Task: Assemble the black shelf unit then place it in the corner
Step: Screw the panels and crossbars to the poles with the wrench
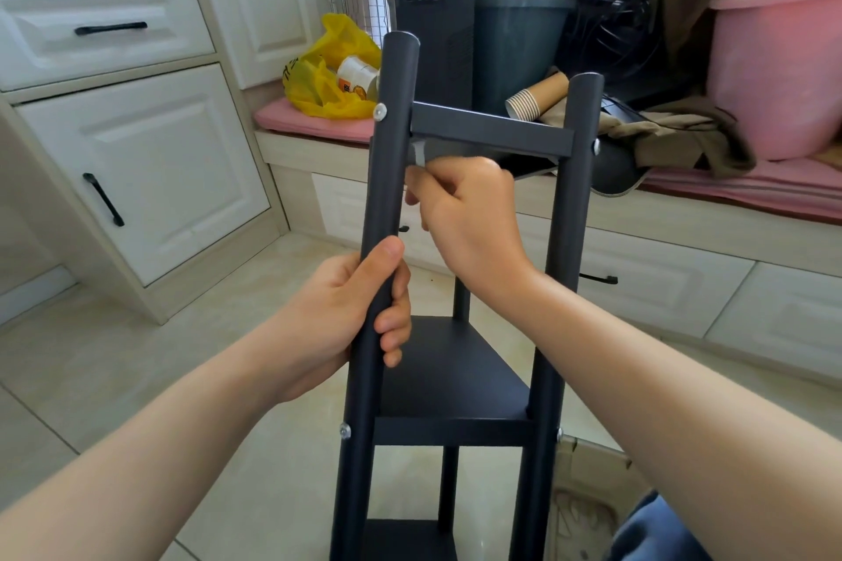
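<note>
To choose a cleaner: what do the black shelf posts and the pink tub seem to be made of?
Posts: probably painted metal tube, matte black, fixed with silver screw heads. Pink tub: likely plastic; smooth, faintly glossy, moulded rim.

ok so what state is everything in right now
shelf unit, upright, shelves fitted
left hand, grips left pole
right hand, pinches silver tool under top shelf
drawer, closed
cabinet door, closed
yellow bag, open
paper cups, lying on side

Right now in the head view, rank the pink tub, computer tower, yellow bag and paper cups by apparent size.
Largest first:
pink tub, though the frame crops it
computer tower
yellow bag
paper cups
</note>
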`<state>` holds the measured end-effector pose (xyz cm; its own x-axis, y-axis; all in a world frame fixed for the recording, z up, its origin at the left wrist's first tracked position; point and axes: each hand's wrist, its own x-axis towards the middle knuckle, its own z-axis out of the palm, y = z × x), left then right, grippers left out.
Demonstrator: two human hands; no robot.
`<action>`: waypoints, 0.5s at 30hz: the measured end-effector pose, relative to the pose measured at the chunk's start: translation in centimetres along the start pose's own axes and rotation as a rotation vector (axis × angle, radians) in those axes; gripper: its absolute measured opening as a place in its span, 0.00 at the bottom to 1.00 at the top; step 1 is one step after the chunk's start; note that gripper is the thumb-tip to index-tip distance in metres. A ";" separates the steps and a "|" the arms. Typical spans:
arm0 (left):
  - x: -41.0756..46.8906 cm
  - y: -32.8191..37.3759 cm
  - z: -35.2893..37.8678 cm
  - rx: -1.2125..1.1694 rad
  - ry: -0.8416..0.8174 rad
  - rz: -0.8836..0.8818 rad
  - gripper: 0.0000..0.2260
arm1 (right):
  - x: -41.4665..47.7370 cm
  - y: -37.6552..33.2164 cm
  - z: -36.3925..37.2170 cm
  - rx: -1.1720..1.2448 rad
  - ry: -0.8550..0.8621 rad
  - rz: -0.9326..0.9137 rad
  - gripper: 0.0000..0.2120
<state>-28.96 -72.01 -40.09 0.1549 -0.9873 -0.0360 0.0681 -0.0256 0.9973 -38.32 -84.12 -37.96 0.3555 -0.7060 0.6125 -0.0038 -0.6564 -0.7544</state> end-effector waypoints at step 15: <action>0.1 -0.1 -0.3 -0.006 0.011 -0.001 0.19 | 0.5 -0.7 -1.2 -0.085 -0.002 -0.042 0.17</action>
<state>-28.63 -72.04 -40.22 0.1654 -0.9855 -0.0378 0.0740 -0.0259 0.9969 -39.23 -84.38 -36.86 0.3585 -0.6767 0.6430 -0.0681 -0.7059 -0.7050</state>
